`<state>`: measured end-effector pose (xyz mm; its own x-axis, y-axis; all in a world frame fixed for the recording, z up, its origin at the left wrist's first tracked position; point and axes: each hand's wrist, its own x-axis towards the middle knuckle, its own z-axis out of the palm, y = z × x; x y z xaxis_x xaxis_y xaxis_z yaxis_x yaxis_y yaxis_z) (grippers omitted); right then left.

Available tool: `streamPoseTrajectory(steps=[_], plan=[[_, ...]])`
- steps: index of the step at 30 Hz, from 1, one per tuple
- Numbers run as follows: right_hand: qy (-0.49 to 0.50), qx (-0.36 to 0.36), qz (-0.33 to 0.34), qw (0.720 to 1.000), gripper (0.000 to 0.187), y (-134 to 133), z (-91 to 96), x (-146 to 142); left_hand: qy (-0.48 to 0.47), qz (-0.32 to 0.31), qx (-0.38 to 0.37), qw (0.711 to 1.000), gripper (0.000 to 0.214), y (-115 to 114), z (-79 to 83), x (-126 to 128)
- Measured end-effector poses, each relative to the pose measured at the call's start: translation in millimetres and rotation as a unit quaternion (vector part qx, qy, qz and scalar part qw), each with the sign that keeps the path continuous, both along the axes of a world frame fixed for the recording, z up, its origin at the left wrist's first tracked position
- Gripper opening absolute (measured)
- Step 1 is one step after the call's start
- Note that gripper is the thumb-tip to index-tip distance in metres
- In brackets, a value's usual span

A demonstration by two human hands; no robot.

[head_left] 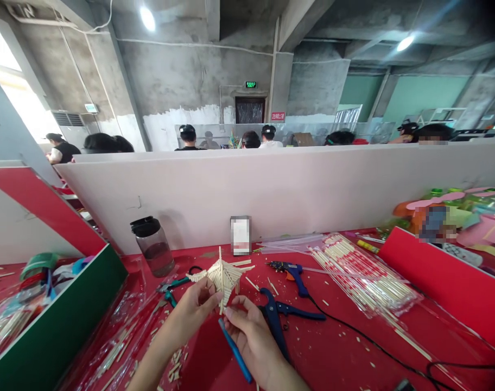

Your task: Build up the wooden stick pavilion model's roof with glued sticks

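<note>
A small model built of thin wooden sticks (224,273), shaped like a pointed, upswept roof, is between my hands above the red table. My left hand (194,305) is closed, its thumb and fingertips pinching the near edge of the model. My right hand (253,332) is also closed, with thumb and forefinger at the lower tip of the same model. A blue rod-like thing (235,350) runs along the palm side of my right hand; I cannot tell whether the fingers grip it. Just right of that hand lies a dark blue cutter (277,317).
A glue gun (294,276) with a black cord lies beyond the cutter. Bagged wooden sticks (361,271) are at right. Green-handled pliers (170,290) and a water bottle (152,247) stand or lie at left. A pale partition (312,190) closes the back; people sit beyond.
</note>
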<state>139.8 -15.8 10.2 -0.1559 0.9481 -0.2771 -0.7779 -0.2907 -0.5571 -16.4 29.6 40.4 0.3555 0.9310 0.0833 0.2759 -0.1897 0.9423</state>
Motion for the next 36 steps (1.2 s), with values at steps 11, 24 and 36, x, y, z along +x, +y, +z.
streamPoseTrajectory(steps=[11,24,36], plan=[[0.018,-0.018,-0.019,0.999,0.050,2,-8.5,-5,-0.018,0.001,-0.012,1.000,0.035,0,-4.1,0],[0.010,-0.035,-0.021,0.999,0.051,2,2.2,-7,-0.012,0.023,-0.001,1.000,0.032,-1,-0.2,2],[-0.014,-0.012,-0.021,1.000,0.045,2,0.3,-6,0.002,0.037,0.006,0.999,0.029,-4,5.1,4]])
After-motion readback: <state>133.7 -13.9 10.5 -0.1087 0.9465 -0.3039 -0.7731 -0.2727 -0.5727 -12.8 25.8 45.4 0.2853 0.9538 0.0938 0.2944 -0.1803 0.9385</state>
